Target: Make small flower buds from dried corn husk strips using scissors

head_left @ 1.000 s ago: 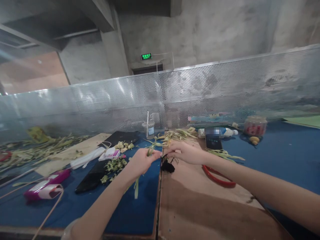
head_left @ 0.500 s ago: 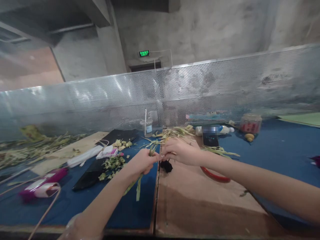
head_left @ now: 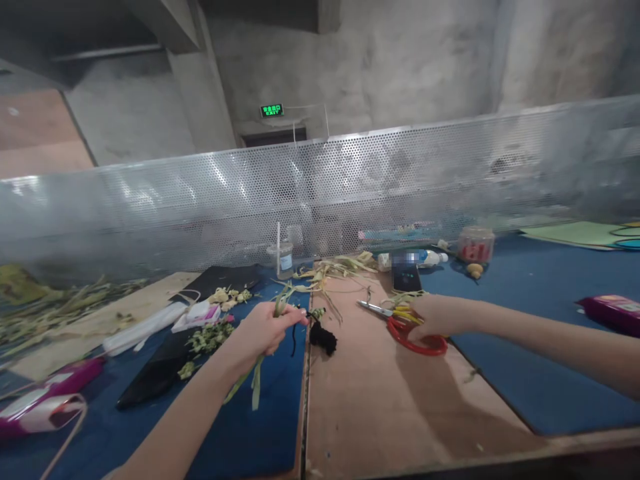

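My left hand [head_left: 267, 330] is closed around a bundle of pale green leaf strips [head_left: 256, 387], whose ends stick out above and below the fist. At its fingertips, a small greenish knotted piece [head_left: 317, 312] pokes out to the right. Just below that lies a clump of black yarn [head_left: 323, 339], and a dark strand hangs near the fingers. My right hand [head_left: 434, 317] has its fingers on the handles of red-handled scissors [head_left: 415, 343]. The blades point left over the brown board [head_left: 370, 407]; part of the handles is hidden by the hand.
Loose dried strips [head_left: 345, 267] lie at the back, near a phone [head_left: 406, 277], a plastic bottle [head_left: 433, 259] and a lidded cup with a straw [head_left: 283, 261]. Small blossoms [head_left: 210, 337] and purple packets [head_left: 613, 312] lie on the blue mats. A perforated metal screen [head_left: 240, 200] stands behind.
My right hand has left the left hand's fingertips and moved right onto the scissors. My left hand still grips the strips. The view has shifted slightly to the right.
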A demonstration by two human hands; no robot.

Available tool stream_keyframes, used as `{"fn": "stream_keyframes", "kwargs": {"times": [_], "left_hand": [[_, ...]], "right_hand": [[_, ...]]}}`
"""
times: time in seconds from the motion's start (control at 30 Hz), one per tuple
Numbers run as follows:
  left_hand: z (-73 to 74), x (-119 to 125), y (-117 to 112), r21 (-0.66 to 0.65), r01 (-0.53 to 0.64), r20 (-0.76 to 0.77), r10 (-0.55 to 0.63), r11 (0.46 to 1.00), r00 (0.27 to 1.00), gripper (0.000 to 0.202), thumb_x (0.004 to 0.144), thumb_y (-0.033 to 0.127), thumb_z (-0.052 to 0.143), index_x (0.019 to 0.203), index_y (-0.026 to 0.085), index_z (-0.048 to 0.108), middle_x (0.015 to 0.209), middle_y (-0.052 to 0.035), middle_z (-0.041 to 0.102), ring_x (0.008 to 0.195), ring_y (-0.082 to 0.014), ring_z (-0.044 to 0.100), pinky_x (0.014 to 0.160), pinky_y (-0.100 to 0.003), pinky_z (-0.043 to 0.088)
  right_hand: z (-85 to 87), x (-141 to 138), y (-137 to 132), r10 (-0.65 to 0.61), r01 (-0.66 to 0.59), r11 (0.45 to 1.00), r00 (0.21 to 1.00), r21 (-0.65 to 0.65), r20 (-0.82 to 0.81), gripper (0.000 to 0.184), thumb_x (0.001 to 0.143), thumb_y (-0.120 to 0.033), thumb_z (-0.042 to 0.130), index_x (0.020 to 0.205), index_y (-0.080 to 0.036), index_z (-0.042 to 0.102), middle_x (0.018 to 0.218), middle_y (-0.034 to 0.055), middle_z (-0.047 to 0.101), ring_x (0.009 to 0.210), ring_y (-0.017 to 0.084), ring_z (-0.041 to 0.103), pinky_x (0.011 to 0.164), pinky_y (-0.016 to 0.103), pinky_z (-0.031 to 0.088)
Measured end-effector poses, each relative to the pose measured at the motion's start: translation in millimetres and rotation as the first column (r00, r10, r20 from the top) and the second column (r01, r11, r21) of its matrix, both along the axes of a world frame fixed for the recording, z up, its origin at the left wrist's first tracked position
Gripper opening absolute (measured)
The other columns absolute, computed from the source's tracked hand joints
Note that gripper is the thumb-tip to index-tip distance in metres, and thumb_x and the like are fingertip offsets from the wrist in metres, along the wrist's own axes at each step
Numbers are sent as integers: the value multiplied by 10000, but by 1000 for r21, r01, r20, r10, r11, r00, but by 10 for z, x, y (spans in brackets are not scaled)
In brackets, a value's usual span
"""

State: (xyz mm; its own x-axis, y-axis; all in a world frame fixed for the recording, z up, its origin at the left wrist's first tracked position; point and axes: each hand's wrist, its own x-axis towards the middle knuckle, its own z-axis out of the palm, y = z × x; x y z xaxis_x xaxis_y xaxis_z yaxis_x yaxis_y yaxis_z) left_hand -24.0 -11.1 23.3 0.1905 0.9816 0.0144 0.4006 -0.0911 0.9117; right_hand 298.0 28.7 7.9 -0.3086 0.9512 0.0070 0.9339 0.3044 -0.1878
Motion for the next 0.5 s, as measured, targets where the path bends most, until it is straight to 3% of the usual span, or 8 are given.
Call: {"fn": "stream_keyframes", "kwargs": {"times": [0.1, 0.23, 0.37, 0.5], "left_hand": [[20, 8, -25, 18, -1, -39, 2, 1000, 999, 321, 719, 482, 554, 734, 164, 596, 375, 94, 218, 333, -49, 157, 361, -201, 111], [58, -3, -71, 33, -11, -70, 14, 999, 997, 327, 741, 480, 525, 740, 159, 583, 360, 93, 227, 323, -49, 168, 365, -202, 117], [84, -18, -75, 35, -32, -92, 35, 999, 995, 320, 752, 468, 512, 747, 153, 571, 362, 94, 229, 325, -47, 172, 367, -204, 113], [100, -25, -51, 41, -40, -125, 45, 998, 991, 316, 758, 458, 500, 768, 149, 564, 352, 101, 221, 323, -50, 181, 369, -202, 121]], "right_hand": [[-66, 41, -8, 26, -23, 998, 999, -63, 41, 260, 621, -400, 611, 542, -190, 481, 544, 9, 504, 524, 160, 489, 461, 255, 281], [-80, 37, 45, -16, 16, 1000, 999, -7, 39, 174, 618, -320, 576, 561, -181, 488, 546, 17, 519, 538, 166, 506, 461, 252, 281], [-98, 65, 111, -44, 47, 994, 999, 98, -32, 215, 614, -339, 580, 725, -158, 546, 675, 68, 607, 591, 189, 545, 489, 259, 332], [-67, 43, 105, -23, 50, 963, 994, 264, -105, 309, 619, -362, 593, 839, -160, 515, 823, 96, 621, 671, 203, 567, 540, 257, 380]]}}
